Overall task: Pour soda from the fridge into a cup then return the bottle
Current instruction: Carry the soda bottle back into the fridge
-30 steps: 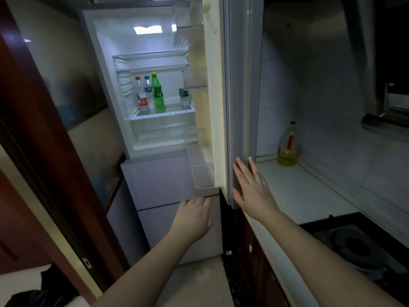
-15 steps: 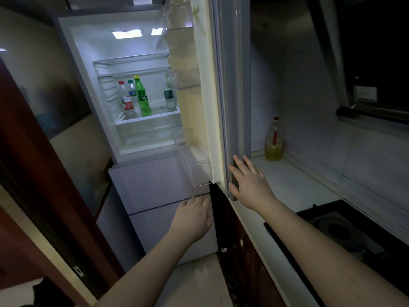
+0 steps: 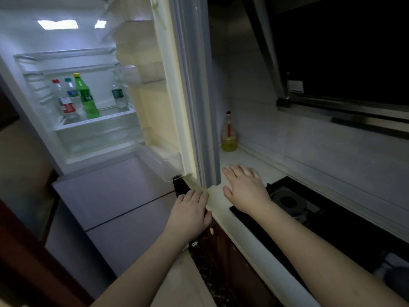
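Stood open, lit from within: fridge (image 3: pixel 66 138), its door (image 3: pixel 177 89) swung wide toward the white counter (image 3: pixel 241 158). Ranged upright on the one stocked shelf, deep inside that fridge and well left of the door's lower corner: green soda bottle (image 3: pixel 85 96) with yellow cap, long axis vertical, flanked on its left by a red-capped bottle (image 3: pixel 63 96) and a teal-capped bottle (image 3: pixel 72 91) standing close against it, with a clear bottle (image 3: pixel 118 93) apart to its right. Left behind the door on the counter: yellow oil bottle (image 3: pixel 229 134), no part of the job. No cup in sight.

Seen below the door's lower corner: left hand (image 3: pixel 191 212), fingers loosely spread, empty, fingertips at or just under the door's bottom edge; contact hard to judge. Seen right of that same corner, over the counter: right hand (image 3: pixel 246 191), palm down, fingers splayed, also holding nothing.

Judged from this: soda up, far and to the left of both hands, with the door between it and the right hand. Left hand nearer and unobstructed, so likely the one to reach, closing around the upright body from the side. Close neighbours on the left: a risk of knocking.
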Available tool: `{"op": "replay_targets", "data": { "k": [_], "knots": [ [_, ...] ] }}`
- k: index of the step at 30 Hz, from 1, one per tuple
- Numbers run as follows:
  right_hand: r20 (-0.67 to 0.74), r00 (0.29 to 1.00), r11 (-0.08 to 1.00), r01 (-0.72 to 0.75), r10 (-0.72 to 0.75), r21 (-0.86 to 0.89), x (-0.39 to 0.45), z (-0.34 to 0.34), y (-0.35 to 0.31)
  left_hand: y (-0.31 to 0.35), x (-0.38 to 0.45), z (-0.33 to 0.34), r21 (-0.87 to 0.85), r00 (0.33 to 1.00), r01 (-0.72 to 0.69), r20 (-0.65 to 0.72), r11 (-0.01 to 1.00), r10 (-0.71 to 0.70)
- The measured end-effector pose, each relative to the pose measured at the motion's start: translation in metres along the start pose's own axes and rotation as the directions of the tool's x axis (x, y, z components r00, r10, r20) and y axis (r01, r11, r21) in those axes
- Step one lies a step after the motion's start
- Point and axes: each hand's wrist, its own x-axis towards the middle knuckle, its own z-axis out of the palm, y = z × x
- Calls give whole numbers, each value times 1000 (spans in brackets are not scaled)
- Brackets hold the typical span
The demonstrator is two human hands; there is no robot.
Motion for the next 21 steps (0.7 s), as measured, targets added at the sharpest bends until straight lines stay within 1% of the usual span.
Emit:
{"op": "replay_targets", "data": {
  "k": [6, 8, 14, 18, 21],
  "knots": [
    [17, 989, 987, -145, 147, -71, -53, -12, 13, 35, 0, 7, -67, 990, -139, 17, 988, 141],
    [6, 978, 974, -209, 211, -87, -76, -17, 20, 53, -1, 12, -93, 977, -210, 15, 973, 213],
    [-9, 919, 907, -390, 393, -160, -148, -36, 48, 124, -3, 16, -127, 907, -417, 6, 900, 421],
    [-28, 855, 835, -513, 519, -200, -201, -52, 70, 173, -9, 13, -143, 845, -532, -33, 834, 534],
    [-41, 804, 773, -583, 593, -248, -242, -60, 84, 210, -18, 12, -155, 793, -606, -39, 780, 608]
  ]
}}
